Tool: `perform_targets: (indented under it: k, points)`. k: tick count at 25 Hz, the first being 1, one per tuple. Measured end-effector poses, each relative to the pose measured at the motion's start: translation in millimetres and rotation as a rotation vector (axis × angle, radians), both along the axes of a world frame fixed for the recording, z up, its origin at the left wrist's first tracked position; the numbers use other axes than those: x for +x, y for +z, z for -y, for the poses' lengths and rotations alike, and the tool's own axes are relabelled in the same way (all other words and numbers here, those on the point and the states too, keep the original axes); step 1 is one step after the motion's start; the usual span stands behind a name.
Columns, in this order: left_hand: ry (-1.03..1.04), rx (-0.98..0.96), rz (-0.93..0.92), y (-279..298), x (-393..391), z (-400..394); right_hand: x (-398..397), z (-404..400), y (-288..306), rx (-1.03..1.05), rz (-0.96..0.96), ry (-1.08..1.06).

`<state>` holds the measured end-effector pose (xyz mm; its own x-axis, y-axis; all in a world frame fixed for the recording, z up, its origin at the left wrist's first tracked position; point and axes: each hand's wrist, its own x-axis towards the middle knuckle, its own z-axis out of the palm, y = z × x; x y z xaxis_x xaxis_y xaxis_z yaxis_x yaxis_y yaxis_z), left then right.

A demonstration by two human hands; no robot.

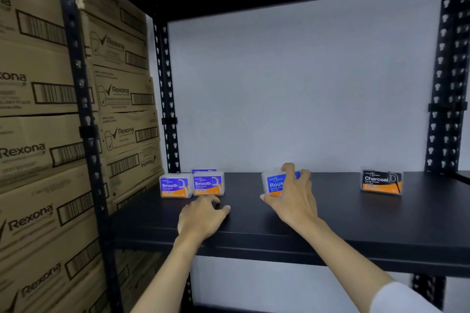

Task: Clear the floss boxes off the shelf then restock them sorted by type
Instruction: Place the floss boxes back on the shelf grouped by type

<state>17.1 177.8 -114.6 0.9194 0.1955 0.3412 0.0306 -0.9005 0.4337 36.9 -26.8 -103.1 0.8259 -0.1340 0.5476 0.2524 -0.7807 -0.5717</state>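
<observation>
On the black shelf (330,216) stand two blue "Smooth" floss boxes (175,185) (208,183) side by side at the left, with a third blue box (203,171) partly hidden behind them. My left hand (203,216) rests on the shelf just in front of them, fingers relaxed, holding nothing. In the middle, my right hand (292,198) grips a blue "Round" floss box (274,184), thumb below and fingers over its top. A black "Charcoal" floss box (381,181) stands alone at the right.
Stacked brown Rexona cartons (45,134) fill the neighbouring bay on the left, behind a black perforated upright (84,114). A white back panel (305,84) closes the shelf bay. Black uprights (447,84) stand at the right. Bare shelf lies between the box groups.
</observation>
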Motion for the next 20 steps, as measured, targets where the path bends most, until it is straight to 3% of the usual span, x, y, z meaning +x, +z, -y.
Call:
perform_targets:
  k: [6, 12, 20]
  points:
    - [0.006, 0.0, -0.002, 2.8, -1.0, 1.4, 27.4, -3.9, -7.5, -0.024, -0.153, -0.081]
    - [0.008, -0.003, 0.001, 1.8, 1.2, 1.1, 32.2, -0.2, -10.7, -0.233, -0.038, -0.109]
    - [0.011, 0.0, 0.02, -0.4, 7.4, 0.0, 50.8, -5.5, -9.2, -0.336, -0.076, -0.074]
